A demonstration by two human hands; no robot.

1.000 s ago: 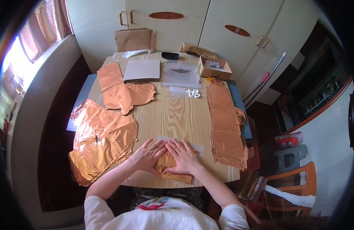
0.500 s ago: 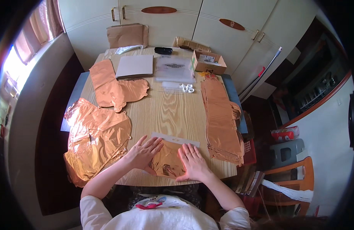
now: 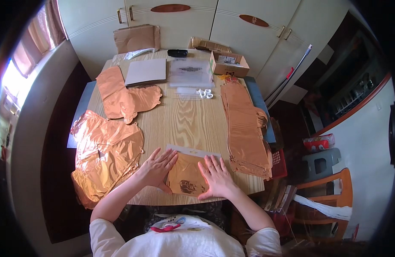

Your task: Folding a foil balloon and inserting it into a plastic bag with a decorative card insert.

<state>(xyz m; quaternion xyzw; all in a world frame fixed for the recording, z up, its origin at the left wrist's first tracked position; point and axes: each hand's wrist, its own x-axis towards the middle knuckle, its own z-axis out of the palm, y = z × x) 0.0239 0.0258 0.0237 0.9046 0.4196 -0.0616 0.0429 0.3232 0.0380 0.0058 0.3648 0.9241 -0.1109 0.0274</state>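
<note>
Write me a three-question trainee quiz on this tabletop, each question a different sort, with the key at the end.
1. True or false: the left hand and the right hand rest at opposite sides of the copper-coloured packet.

2. Choose one. What colour is the oblong item at the far edge of the table?
A) red
B) black
C) green

3. Fill in the blank: seen from the person's side, the flat pale board lies to the ____ of the open carton.

Key: 1. True. 2. B, black. 3. Left.
</note>
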